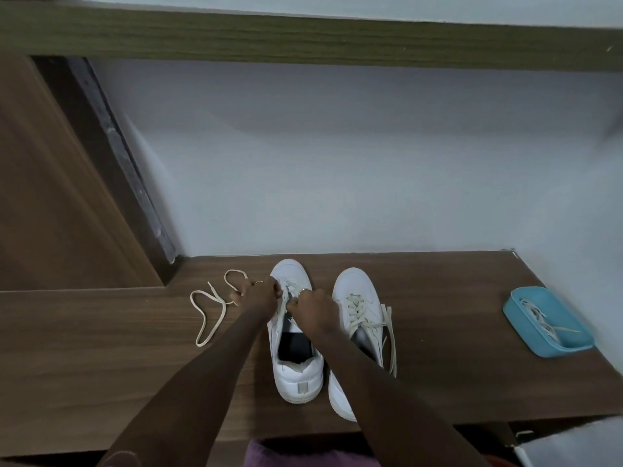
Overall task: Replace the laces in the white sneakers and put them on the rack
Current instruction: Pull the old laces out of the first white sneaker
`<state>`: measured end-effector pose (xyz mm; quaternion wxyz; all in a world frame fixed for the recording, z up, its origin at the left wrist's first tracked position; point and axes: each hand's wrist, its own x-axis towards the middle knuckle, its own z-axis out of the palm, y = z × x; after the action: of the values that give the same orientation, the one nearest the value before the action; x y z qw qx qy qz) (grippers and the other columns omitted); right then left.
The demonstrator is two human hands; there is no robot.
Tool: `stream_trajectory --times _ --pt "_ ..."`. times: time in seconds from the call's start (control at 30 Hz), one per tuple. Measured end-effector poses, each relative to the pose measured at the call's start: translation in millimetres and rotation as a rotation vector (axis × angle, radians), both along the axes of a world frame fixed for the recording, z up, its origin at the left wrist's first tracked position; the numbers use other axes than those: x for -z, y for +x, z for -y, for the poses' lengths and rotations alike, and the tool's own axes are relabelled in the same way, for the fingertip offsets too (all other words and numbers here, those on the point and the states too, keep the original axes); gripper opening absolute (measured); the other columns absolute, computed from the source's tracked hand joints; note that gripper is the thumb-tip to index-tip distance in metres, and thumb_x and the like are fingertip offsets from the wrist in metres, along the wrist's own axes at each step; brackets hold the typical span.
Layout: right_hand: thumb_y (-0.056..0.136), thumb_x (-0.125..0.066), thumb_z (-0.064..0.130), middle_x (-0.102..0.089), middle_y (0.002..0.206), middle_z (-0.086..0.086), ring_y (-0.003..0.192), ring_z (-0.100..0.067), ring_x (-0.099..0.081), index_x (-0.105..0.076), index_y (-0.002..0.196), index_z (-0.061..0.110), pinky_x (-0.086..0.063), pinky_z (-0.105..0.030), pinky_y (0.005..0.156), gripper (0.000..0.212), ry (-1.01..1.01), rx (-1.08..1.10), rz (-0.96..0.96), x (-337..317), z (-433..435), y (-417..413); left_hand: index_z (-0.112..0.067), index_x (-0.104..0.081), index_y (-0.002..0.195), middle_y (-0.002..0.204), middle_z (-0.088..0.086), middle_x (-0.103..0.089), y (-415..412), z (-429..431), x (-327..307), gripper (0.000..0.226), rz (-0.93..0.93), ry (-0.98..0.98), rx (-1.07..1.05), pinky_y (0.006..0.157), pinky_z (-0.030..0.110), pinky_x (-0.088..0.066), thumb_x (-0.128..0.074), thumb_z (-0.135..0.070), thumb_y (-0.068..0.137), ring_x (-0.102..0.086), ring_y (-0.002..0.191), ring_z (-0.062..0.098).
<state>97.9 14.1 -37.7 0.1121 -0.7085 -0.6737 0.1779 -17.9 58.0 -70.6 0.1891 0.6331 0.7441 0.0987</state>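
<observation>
1 head-worn wide-angle view looks forward and steeply down over the near edge of the counter [101, 348], close above it, facing the far wall [337, 163].

The left hand [259, 294] and right hand [312, 310] are covering the middle of the left sneaker [296, 335], hiding its eyelets; whether the fingers are pinching lace there is too small to tell. The right forearm is crossing over the heel and inner side of the right sneaker [357, 308]. A loose lace [210, 311] is disappearing behind the left hand. The table [101, 348] is running off the left edge. Purple cloth [303, 455] is being cut off at the bottom centre. The laces in the tray [547, 320] are tangled, their number unclear.
</observation>
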Motion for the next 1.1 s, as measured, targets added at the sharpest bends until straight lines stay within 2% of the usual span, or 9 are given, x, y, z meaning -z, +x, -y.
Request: stream_trajectory --times 0.13,0.27,0.4,0.47,0.57,0.63,0.7,0.87,1.1 --pt "0.095 -0.043 0.027 -0.066 0.106 -0.012 0.100 -0.030 -0.062 -0.067 0.102 0.006 -0.043 -0.030 0.073 0.032 -0.023 0.004 0.032 0 0 -4 -0.028 -0.057 0.094 0.104 -0.004 -0.062 -6 3 -9 0.026 -0.039 0.054 -0.115 0.101 0.043 -0.025 -0.039 -0.010 0.088 -0.034 0.127 0.022" --pt "0.095 -0.044 0.021 -0.064 0.114 -0.013 0.107 -0.030 -0.060 -0.065 0.106 0.007 -0.048 -0.033 0.082 0.028 -0.039 -0.001 0.055 0 0 -9 -0.012 -0.059 0.107 0.115 0.013 -0.059 -31 6 -25 0.027 0.084 0.147 -0.490 0.101 0.046 -0.028 -0.035 -0.018 0.098 -0.043 0.120 0.033" --pt "0.095 -0.043 0.019 -0.063 0.116 -0.013 0.109 -0.032 -0.059 -0.064 0.110 0.007 -0.047 -0.034 0.083 0.028 -0.047 -0.010 0.064 -2 0 -10 -0.012 -0.055 0.111 0.124 0.017 -0.056 -52 2 -27 0.022 0.283 0.253 -0.816 0.102 0.052 -0.024 -0.040 -0.017 0.095 -0.039 0.124 0.035" --pt "0.095 -0.042 0.019 -0.063 0.115 -0.013 0.108 -0.031 -0.060 -0.064 0.110 0.007 -0.047 -0.034 0.082 0.029 -0.044 -0.011 0.064 -3 2 -9 -0.013 -0.053 0.116 0.127 0.017 -0.054 -52 2 -23 0.025 0.253 0.237 -0.758 0.102 0.052 -0.025 -0.040 -0.017 0.094 -0.039 0.124 0.036" --pt "0.096 -0.042 0.021 -0.064 0.113 -0.012 0.106 -0.030 -0.061 -0.065 0.108 0.007 -0.046 -0.032 0.077 0.029 -0.043 0.002 0.055 -3 2 -7 -0.019 -0.051 0.125 0.131 0.011 -0.051 -40 5 -15 0.035 0.123 0.169 -0.392 0.106 0.051 -0.025 -0.045 -0.019 0.091 -0.037 0.128 0.034" --pt "0.096 -0.042 0.019 -0.064 0.112 -0.013 0.105 -0.031 -0.061 -0.065 0.106 0.006 -0.046 -0.032 0.077 0.028 -0.052 0.013 0.045 -4 3 -6 -0.026 -0.058 0.120 0.132 -0.001 -0.052 -28 6 -9 0.032 -0.004 0.127 -0.106 0.106 0.046 -0.025 -0.049 -0.027 0.090 -0.032 0.132 0.027" --pt "0.095 -0.042 0.018 -0.063 0.113 -0.013 0.106 -0.031 -0.060 -0.065 0.106 0.007 -0.047 -0.034 0.080 0.028 -0.061 0.025 0.036 -4 3 -5 -0.031 -0.060 0.114 0.126 -0.008 -0.055 -12 9 -7 0.025 -0.121 0.075 0.037 0.104 0.046 -0.024 -0.051 -0.032 0.090 -0.029 0.131 0.024" --pt "0.095 -0.042 0.020 -0.062 0.116 -0.013 0.107 -0.032 -0.059 -0.063 0.109 0.008 -0.047 -0.035 0.084 0.029 -0.087 0.053 0.014 -3 3 -3 -0.029 -0.062 0.102 0.113 -0.005 -0.064 1 11 -5 0.025 -0.102 0.016 -0.030 0.103 0.048 -0.020 -0.039 -0.018 0.095 -0.028 0.127 0.023" --pt "0.097 -0.040 0.019 -0.063 0.116 -0.011 0.108 -0.031 -0.060 -0.063 0.113 0.009 -0.047 -0.033 0.081 0.030 -0.063 0.036 0.051 -2 4 -4 -0.021 -0.058 0.105 0.105 0.000 -0.064 -22 13 -12 0.022 -0.225 0.087 -0.196 0.102 0.050 -0.024 -0.042 -0.018 0.091 -0.038 0.119 0.027"
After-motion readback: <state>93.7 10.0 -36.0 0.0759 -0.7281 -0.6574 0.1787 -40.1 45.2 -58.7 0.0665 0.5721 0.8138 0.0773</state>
